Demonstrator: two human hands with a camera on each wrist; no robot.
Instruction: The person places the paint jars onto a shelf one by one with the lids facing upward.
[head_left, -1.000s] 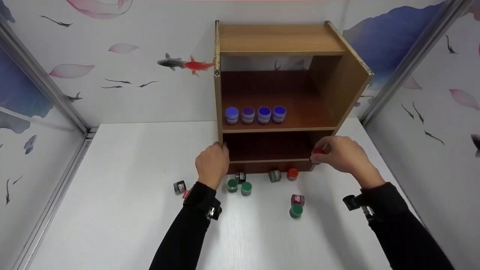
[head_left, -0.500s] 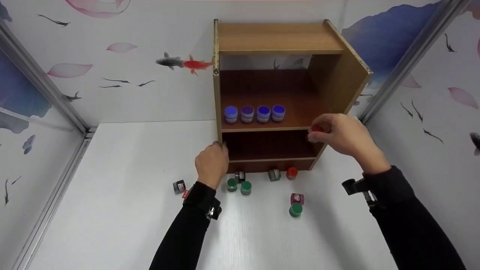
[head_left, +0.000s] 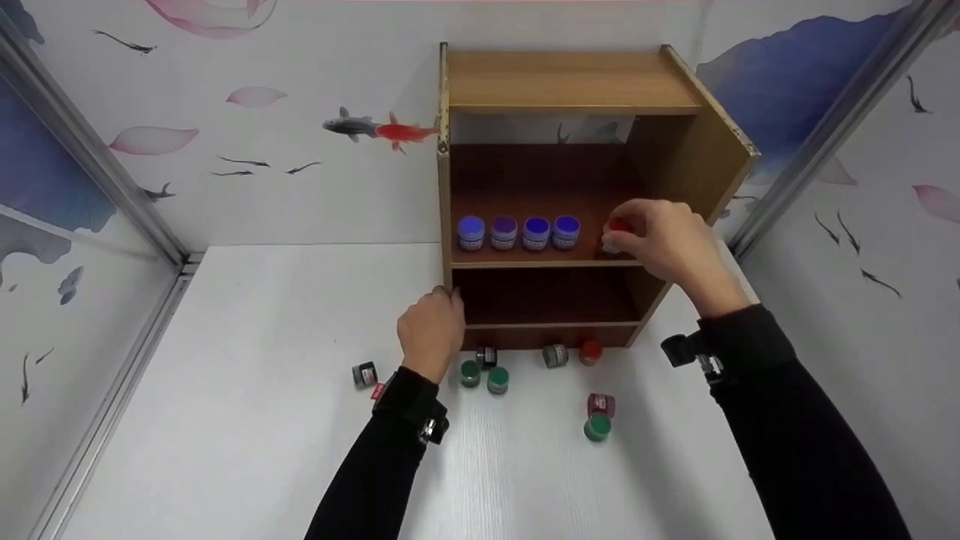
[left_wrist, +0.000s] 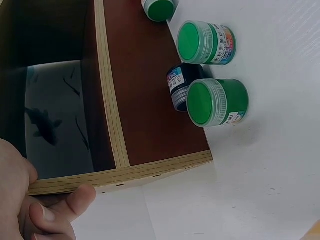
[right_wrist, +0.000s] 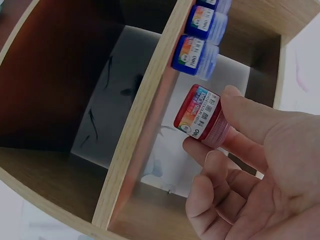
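Note:
My right hand (head_left: 671,244) pinches a small red paint jar (right_wrist: 199,111) between thumb and fingers, at the front of the upper compartment of a wooden shelf unit (head_left: 574,79). A row of blue and purple-blue paint jars (head_left: 535,234) stands on that shelf to its left, apart from the red jar. Whether the red jar touches the shelf I cannot tell. My left hand (head_left: 433,332) grips the front edge of the unit's left side panel (left_wrist: 125,172), thumb on the inner side and fingers on the outer side.
Along the unit's foot lie green jars (head_left: 497,380), a black jar (head_left: 487,357), a grey-green jar (head_left: 556,355) and an orange-red jar (head_left: 590,352). Nearer me are a dark red jar (head_left: 601,405) and another green one (head_left: 598,427). Another black jar (head_left: 365,374) lies left.
My right hand has carried the red jar up from beside the lower compartment, then left to the upper shelf. My left hand keeps its grip on the side panel.

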